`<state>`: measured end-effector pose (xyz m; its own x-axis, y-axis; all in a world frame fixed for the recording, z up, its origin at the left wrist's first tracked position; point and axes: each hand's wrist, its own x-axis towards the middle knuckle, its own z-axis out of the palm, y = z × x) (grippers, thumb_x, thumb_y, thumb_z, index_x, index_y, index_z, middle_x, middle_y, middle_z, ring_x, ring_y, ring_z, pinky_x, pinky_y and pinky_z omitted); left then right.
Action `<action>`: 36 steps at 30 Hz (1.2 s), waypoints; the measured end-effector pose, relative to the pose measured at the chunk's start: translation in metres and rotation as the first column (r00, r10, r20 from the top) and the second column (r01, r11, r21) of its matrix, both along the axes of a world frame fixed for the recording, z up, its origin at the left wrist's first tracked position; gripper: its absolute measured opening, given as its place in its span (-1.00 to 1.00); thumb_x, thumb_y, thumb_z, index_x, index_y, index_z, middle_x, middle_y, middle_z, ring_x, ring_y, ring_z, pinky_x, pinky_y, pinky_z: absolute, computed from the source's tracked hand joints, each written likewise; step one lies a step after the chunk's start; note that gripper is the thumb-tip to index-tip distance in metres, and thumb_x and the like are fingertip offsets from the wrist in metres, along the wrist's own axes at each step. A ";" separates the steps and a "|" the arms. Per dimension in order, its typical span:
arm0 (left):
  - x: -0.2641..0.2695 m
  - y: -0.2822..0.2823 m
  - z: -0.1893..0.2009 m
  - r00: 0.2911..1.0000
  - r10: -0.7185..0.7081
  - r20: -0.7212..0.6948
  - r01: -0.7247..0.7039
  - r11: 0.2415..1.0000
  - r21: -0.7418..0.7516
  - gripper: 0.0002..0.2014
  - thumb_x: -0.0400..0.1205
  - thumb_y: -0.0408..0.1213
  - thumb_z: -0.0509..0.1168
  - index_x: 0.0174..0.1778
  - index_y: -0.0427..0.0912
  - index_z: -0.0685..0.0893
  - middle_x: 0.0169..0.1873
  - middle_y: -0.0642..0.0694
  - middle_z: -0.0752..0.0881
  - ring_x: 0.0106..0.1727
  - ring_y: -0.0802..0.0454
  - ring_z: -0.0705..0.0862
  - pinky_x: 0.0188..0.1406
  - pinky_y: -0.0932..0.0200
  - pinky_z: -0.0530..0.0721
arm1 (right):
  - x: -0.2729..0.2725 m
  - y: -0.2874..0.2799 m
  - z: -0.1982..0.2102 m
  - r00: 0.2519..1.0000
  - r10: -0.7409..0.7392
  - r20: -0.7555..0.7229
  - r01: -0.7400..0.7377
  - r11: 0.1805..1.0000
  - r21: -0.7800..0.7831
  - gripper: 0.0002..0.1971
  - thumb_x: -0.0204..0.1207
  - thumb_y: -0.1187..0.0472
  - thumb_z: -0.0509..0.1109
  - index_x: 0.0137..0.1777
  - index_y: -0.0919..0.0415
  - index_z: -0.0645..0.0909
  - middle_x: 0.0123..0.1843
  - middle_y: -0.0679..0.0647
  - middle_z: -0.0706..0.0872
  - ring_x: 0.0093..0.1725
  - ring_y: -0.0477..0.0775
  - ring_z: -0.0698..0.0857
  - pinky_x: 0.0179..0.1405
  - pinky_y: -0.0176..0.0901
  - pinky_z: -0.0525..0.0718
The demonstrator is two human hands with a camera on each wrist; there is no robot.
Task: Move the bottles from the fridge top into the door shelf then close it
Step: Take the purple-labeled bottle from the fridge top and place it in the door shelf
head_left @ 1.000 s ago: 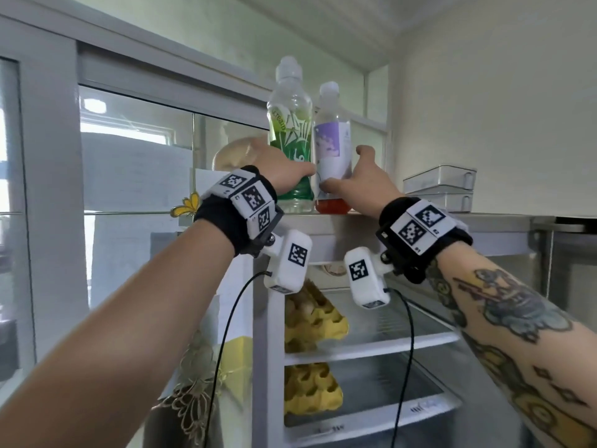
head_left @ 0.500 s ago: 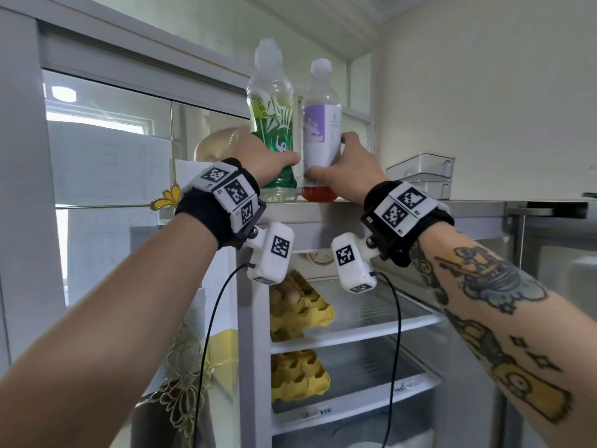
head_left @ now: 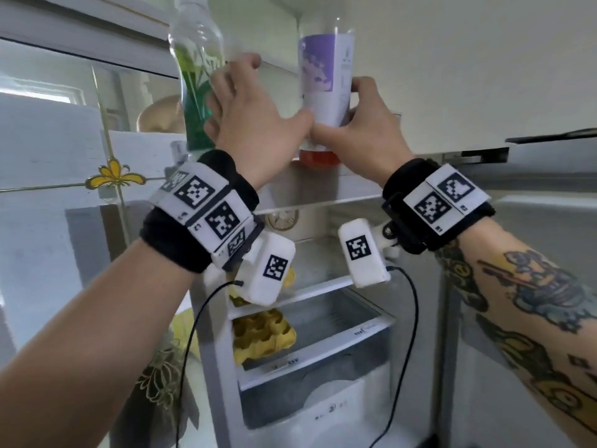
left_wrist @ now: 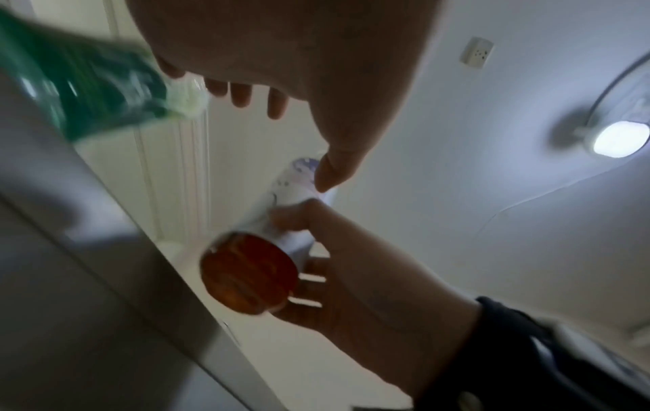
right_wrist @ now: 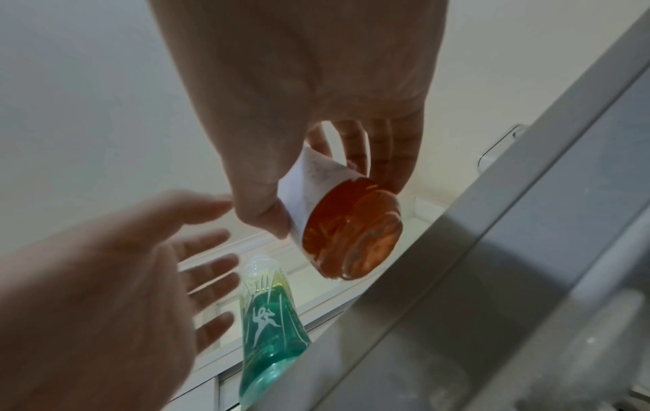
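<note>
No legible text; green bottle (head_left: 197, 92) and purple bottle (head_left: 324, 76) labels blurred.

Yellow egg trays (head_left: 263, 331) on inner shelves, upper one part-hidden. Yellow flower decal (head_left: 113, 176) on glass at left. Wall socket (left_wrist: 476, 52) and round lamp (left_wrist: 620, 137) up in left wrist view.

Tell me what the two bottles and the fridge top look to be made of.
Green bottle: clear, glossy plastic, probably; light passes through above the printed label.
Purple-labelled bottle: likewise see-through plastic, with orange liquid visible through its moulded base and a matt wrap.
Fridge top: smooth grey, perhaps painted metal; unsure.
</note>
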<state>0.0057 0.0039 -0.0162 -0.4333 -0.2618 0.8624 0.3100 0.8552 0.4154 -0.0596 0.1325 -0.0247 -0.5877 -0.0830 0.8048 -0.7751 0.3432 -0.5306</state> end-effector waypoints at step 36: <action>0.023 0.283 -0.313 0.444 -0.726 0.524 0.768 0.610 0.195 -0.56 0.34 -0.05 0.59 0.10 -0.04 0.68 0.15 0.26 0.53 0.05 0.27 0.63 0.11 0.27 0.63 | 0.127 0.276 -0.390 0.658 -0.532 0.533 0.466 0.843 0.267 -0.43 0.27 0.05 0.60 0.27 0.02 0.50 0.13 -0.09 0.61 0.11 -0.08 0.60 -0.02 -0.12 0.65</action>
<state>0.0291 0.2866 -0.3293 -0.7916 0.4275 0.4365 0.6026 0.4279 0.6737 0.0676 0.4087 -0.4150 -0.9015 0.3015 0.3105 -0.0356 0.6634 -0.7474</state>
